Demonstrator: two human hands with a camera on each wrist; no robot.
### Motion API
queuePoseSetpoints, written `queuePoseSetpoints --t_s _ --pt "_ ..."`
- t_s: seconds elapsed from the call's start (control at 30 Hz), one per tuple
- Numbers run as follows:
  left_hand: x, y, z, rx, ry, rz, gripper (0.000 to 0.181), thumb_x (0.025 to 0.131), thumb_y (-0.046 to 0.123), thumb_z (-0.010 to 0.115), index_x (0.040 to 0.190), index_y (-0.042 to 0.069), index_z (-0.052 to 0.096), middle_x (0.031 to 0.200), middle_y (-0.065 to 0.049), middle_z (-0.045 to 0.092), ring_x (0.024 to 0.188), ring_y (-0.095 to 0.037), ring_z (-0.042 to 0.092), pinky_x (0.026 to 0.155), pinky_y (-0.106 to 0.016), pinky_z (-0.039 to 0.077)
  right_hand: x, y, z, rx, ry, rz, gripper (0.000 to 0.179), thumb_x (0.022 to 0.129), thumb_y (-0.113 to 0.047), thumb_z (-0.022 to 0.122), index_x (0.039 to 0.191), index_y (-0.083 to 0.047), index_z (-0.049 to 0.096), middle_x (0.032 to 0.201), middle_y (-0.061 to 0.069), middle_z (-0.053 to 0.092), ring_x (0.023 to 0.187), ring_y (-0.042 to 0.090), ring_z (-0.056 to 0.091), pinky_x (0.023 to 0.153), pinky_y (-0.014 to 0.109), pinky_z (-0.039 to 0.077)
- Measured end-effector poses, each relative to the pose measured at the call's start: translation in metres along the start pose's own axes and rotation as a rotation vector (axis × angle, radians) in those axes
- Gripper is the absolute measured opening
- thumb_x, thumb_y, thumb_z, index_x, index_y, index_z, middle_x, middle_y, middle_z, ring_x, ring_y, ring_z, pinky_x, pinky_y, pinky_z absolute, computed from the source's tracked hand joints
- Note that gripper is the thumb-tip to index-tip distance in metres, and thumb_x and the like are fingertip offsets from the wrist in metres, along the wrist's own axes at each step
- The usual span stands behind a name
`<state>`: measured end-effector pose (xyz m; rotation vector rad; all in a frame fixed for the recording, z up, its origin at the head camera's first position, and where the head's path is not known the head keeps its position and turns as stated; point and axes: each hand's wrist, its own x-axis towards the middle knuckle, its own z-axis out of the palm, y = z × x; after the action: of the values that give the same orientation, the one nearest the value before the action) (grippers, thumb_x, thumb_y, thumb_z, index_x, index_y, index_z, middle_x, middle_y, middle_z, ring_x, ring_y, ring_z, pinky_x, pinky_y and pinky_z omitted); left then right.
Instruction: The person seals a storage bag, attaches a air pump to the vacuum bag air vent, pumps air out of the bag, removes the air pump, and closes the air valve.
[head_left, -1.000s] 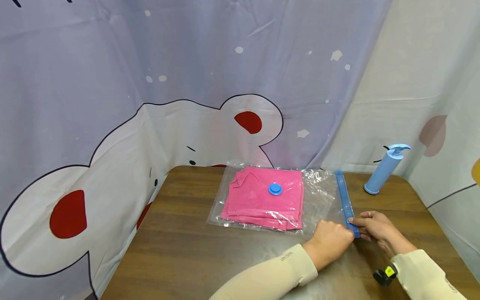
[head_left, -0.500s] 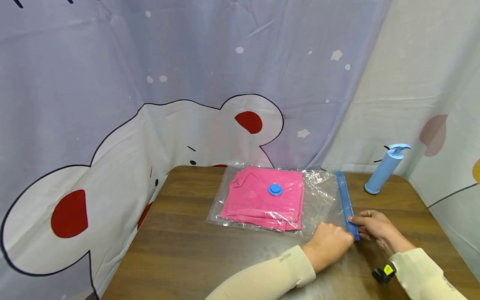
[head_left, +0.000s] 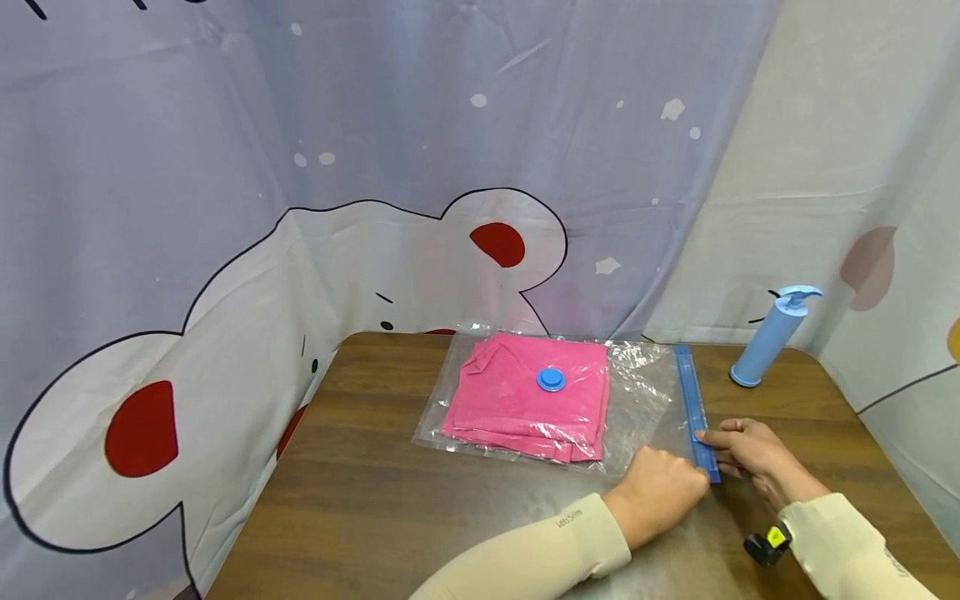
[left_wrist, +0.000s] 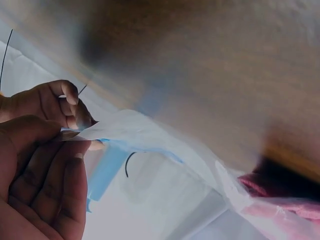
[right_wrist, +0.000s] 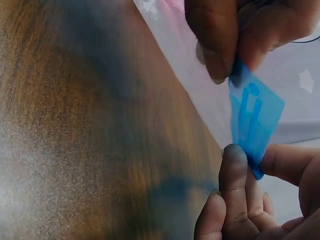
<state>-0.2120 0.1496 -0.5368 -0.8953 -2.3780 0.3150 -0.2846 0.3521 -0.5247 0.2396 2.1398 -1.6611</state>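
A clear vacuum storage bag (head_left: 648, 392) lies on the table with a folded pink garment (head_left: 498, 400) inside. Its round blue valve (head_left: 551, 379) sits over the garment, and a blue zip strip (head_left: 691, 392) runs along the bag's right end. My left hand (head_left: 658, 492) pinches the near corner of that end between thumb and curled fingers. Just right of it, my right hand (head_left: 750, 458) pinches the strip's outer edge. In the right wrist view the blue strip (right_wrist: 255, 115) stretches between both hands, lifted off the table, with a darker blue bit (right_wrist: 257, 172) at my right fingertips.
A light blue hand pump (head_left: 768, 342) stands at the table's back right, beyond the strip. The wooden table (head_left: 360, 508) ends at a printed cloth backdrop (head_left: 360, 150) behind and at the sides.
The blue strip has turned to show more of its flat face, and its far end has shifted slightly right. Both hands keep their grip, almost still.
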Motion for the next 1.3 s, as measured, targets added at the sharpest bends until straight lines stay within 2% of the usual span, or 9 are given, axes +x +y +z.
queuePoseSetpoints --t_s 0.23,0.47,0.67,0.97,1.0,1.3 --pt "-0.001 -0.002 -0.003 -0.008 0.005 -0.007 0.019 0.1 0.039 0.08 0.082 0.046 0.079 0.075 0.028 0.075 0.062 0.004 0.069 0.05 -0.021 0.052 -0.001 -0.002 0.001 -0.002 0.008 -0.005 0.063 0.111 -0.017 0.07 0.147 0.016 0.031 0.083 -0.011 0.079 0.075 0.001 0.078 0.07 0.023 0.066" --pt "0.001 -0.002 -0.005 -0.017 0.0 -0.005 0.015 0.1 0.039 0.081 0.086 0.044 0.079 0.078 0.027 0.076 0.064 0.002 0.071 0.053 -0.021 0.054 0.0 -0.005 0.0 0.026 0.008 0.0 0.049 0.111 -0.016 0.069 0.137 0.008 0.036 0.081 -0.01 0.077 0.073 0.002 0.077 0.068 0.022 0.065" --pt "0.0 0.0 -0.004 -0.01 0.012 0.009 0.014 0.099 0.038 0.081 0.087 0.044 0.079 0.077 0.027 0.076 0.064 0.003 0.071 0.052 -0.02 0.055 0.002 -0.008 -0.001 0.041 -0.005 0.004 0.045 0.112 -0.015 0.068 0.135 0.007 0.036 0.082 -0.01 0.077 0.073 0.002 0.077 0.069 0.023 0.066" --pt "-0.002 -0.001 0.005 -0.01 0.028 0.012 0.016 0.1 0.037 0.08 0.085 0.042 0.077 0.077 0.026 0.075 0.062 0.003 0.069 0.051 -0.021 0.054 0.007 -0.01 0.0 -0.04 -0.007 -0.037 0.037 0.111 -0.016 0.068 0.129 0.005 0.043 0.081 -0.013 0.073 0.071 -0.001 0.073 0.069 0.022 0.064" --pt "-0.003 -0.001 0.005 -0.012 0.028 0.013 0.016 0.1 0.036 0.08 0.085 0.042 0.077 0.077 0.026 0.075 0.062 0.003 0.069 0.051 -0.021 0.054 0.008 -0.01 0.0 -0.043 -0.003 -0.038 0.041 0.111 -0.017 0.069 0.132 0.006 0.042 0.081 -0.013 0.073 0.071 -0.001 0.073 0.069 0.022 0.064" --pt "-0.002 0.0 0.004 -0.002 0.043 0.004 0.016 0.098 0.038 0.082 0.084 0.042 0.077 0.075 0.027 0.074 0.061 0.003 0.068 0.05 -0.021 0.053 0.009 -0.012 -0.004 -0.082 0.011 -0.038 0.042 0.111 -0.02 0.07 0.131 0.005 0.043 0.083 -0.013 0.071 0.072 0.0 0.071 0.069 0.022 0.063"
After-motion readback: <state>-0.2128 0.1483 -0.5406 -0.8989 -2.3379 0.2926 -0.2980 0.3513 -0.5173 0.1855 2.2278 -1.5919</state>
